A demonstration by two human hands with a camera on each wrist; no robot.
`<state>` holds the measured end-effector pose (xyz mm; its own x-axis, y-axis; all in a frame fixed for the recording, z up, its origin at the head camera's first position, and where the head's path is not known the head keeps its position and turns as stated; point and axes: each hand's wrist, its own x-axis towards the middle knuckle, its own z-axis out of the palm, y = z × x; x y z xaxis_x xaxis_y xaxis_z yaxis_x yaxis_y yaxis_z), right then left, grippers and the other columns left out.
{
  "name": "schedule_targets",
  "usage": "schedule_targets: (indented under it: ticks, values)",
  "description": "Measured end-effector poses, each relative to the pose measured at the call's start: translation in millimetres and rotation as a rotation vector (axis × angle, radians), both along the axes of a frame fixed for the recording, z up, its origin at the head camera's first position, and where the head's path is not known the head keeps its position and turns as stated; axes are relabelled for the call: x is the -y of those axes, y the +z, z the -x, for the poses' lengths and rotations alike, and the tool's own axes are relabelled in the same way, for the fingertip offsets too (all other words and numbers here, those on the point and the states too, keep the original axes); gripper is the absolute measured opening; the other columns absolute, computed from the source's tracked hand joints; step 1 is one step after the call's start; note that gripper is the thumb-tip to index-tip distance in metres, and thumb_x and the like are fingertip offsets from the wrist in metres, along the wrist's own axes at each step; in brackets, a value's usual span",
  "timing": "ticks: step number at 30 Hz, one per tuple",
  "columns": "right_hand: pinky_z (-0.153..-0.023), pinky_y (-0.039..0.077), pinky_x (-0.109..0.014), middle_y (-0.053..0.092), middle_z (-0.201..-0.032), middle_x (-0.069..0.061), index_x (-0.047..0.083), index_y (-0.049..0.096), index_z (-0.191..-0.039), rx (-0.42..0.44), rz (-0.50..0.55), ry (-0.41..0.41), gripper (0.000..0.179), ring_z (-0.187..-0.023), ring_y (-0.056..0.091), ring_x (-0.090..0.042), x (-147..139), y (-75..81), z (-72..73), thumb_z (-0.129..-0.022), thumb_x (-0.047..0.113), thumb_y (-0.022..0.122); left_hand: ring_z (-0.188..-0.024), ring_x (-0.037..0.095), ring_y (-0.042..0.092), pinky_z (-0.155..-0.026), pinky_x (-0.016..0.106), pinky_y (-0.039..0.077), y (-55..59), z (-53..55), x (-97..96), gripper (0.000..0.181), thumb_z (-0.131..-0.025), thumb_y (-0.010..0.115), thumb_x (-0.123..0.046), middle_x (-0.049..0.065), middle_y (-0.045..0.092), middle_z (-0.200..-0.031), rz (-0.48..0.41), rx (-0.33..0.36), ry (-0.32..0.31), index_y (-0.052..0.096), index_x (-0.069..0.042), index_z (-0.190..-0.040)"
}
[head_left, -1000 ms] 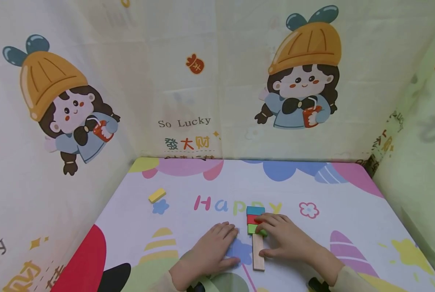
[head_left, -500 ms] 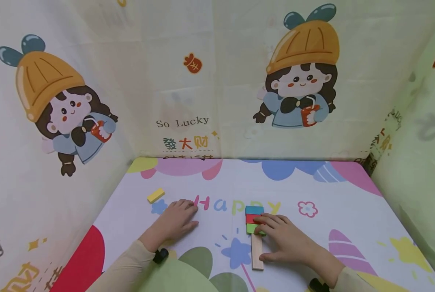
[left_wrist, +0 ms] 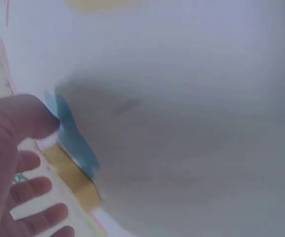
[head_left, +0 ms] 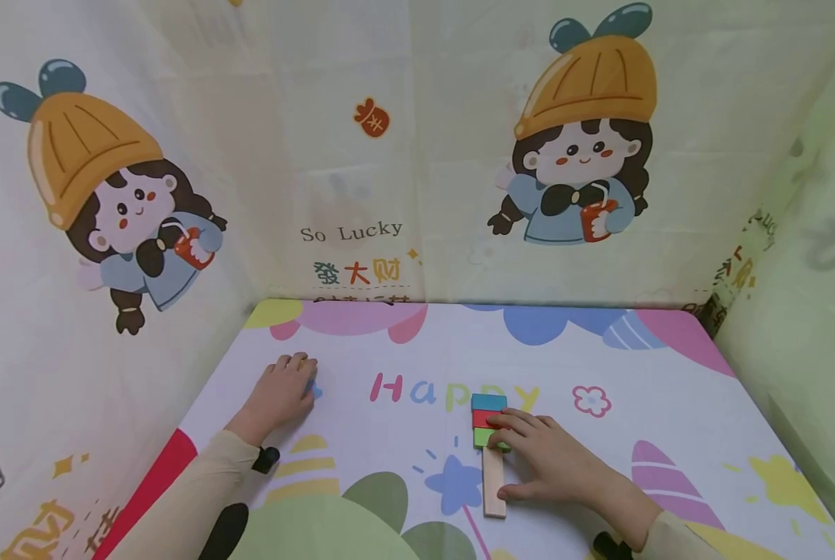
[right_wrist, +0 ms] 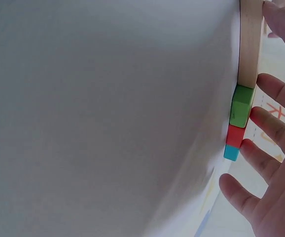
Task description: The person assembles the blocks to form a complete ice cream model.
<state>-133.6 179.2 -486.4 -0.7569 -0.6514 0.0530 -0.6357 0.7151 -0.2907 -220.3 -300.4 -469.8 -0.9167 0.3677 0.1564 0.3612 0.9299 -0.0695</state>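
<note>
My left hand (head_left: 282, 389) is over the yellow block, which it nearly hides in the head view. In the left wrist view the yellow block (left_wrist: 73, 178) lies on the table, with the thumb (left_wrist: 36, 117) and spread fingers around it and no firm hold visible. My right hand (head_left: 553, 455) rests beside a column of flat-lying blocks. Its fingertips touch the green block (right_wrist: 241, 106) and the red block (right_wrist: 235, 135), and the thumb is at the plain wooden block (head_left: 494, 484). A blue block (head_left: 489, 402) sits at the far end of the column.
The table (head_left: 396, 451) is covered with a printed cloth showing "Happy", stars and flowers. Patterned fabric walls (head_left: 459, 155) stand at the back and at both sides.
My left hand has moved from beside the block column to the far left, over the yellow block. My right hand and the column stay in place.
</note>
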Motion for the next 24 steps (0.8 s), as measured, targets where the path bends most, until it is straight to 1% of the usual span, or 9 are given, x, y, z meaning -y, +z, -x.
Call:
schedule_targets:
  ticks: [3,5,6,9,11,13,18,21,24]
  values:
    - [-0.103,0.045,-0.056,0.05,-0.155,0.004,0.035,0.061,-0.125,0.007,-0.001,-0.007,0.064,-0.146,0.042,-0.026,0,0.8,-0.6,-0.08,0.08,0.066,-0.106,0.047,0.058,-0.087,0.063,0.051,0.7,5.0,11.3,0.044,-0.085,0.069,-0.013,0.026,0.06,-0.123,-0.011,0.043,0.082,0.058,0.003,-0.124]
    - [-0.103,0.046,-0.056,0.05,-0.155,0.004,0.036,0.061,-0.125,0.008,-0.001,-0.011,0.064,-0.146,0.042,-0.026,-1,1.2,-1.1,-0.079,0.08,0.066,-0.099,0.044,0.058,-0.084,0.061,0.052,0.6,7.9,17.8,0.043,-0.085,0.068,-0.013,0.025,0.06,-0.117,-0.013,0.074,0.129,0.058,0.004,-0.123]
    - [-0.103,0.046,-0.056,0.05,-0.155,0.004,0.036,0.061,-0.125,0.011,0.001,-0.013,0.064,-0.146,0.042,-0.026,0,1.4,-1.3,-0.079,0.08,0.067,-0.094,0.042,0.058,-0.081,0.059,0.052,0.5,9.1,20.8,0.042,-0.084,0.067,-0.013,0.024,0.06,-0.112,-0.015,0.088,0.146,0.057,0.005,-0.121]
    - [-0.103,0.046,-0.056,0.05,-0.155,0.003,0.035,0.062,-0.125,0.019,0.012,-0.015,0.064,-0.146,0.042,-0.026,0,2.4,-1.7,-0.079,0.079,0.068,-0.079,0.035,0.054,-0.072,0.053,0.05,0.5,12.0,29.8,0.031,-0.083,0.065,-0.013,0.018,0.058,-0.095,-0.037,0.122,0.18,0.057,0.003,-0.108]
    - [-0.102,0.046,-0.056,0.05,-0.155,0.003,0.035,0.062,-0.125,0.026,0.02,-0.017,0.063,-0.146,0.042,-0.027,0,3.1,-1.9,-0.079,0.078,0.069,-0.074,0.031,0.053,-0.069,0.05,0.048,0.3,13.5,35.6,0.026,-0.083,0.064,-0.014,0.014,0.056,-0.089,-0.059,0.155,0.198,0.056,0.001,-0.103]
    - [-0.102,0.046,-0.056,0.05,-0.156,0.003,0.035,0.062,-0.125,0.028,0.027,-0.016,0.063,-0.146,0.042,-0.027,0,3.4,-1.9,-0.079,0.078,0.069,-0.074,0.028,0.053,-0.07,0.049,0.048,0.3,15.0,40.2,0.026,-0.083,0.065,-0.016,0.011,0.056,-0.087,-0.085,0.201,0.217,0.055,-0.002,-0.102]
    - [-0.101,0.046,-0.055,0.05,-0.156,0.004,0.035,0.062,-0.125,0.027,0.034,-0.015,0.063,-0.147,0.042,-0.026,1,2.8,-1.1,-0.079,0.078,0.069,-0.082,0.026,0.055,-0.081,0.05,0.049,2.1,19.4,46.2,0.037,-0.083,0.072,-0.023,0.01,0.06,-0.092,-0.148,0.318,0.263,0.057,-0.002,-0.109]
    - [-0.101,0.047,-0.055,0.05,-0.156,0.004,0.036,0.062,-0.125,0.031,0.036,-0.017,0.063,-0.147,0.042,-0.026,1,2.3,-0.8,-0.079,0.079,0.068,-0.082,0.025,0.054,-0.081,0.047,0.049,2.9,22.4,46.4,0.037,-0.084,0.074,-0.025,0.008,0.06,-0.09,-0.177,0.352,0.284,0.057,-0.002,-0.108]
    - [-0.101,0.047,-0.054,0.05,-0.155,0.004,0.036,0.062,-0.125,0.029,0.036,-0.019,0.064,-0.147,0.042,-0.026,1,1.8,-0.7,-0.079,0.079,0.068,-0.079,0.024,0.053,-0.077,0.044,0.048,2.9,25.0,46.1,0.033,-0.085,0.072,-0.024,0.007,0.058,-0.086,-0.175,0.351,0.275,0.057,-0.003,-0.105]
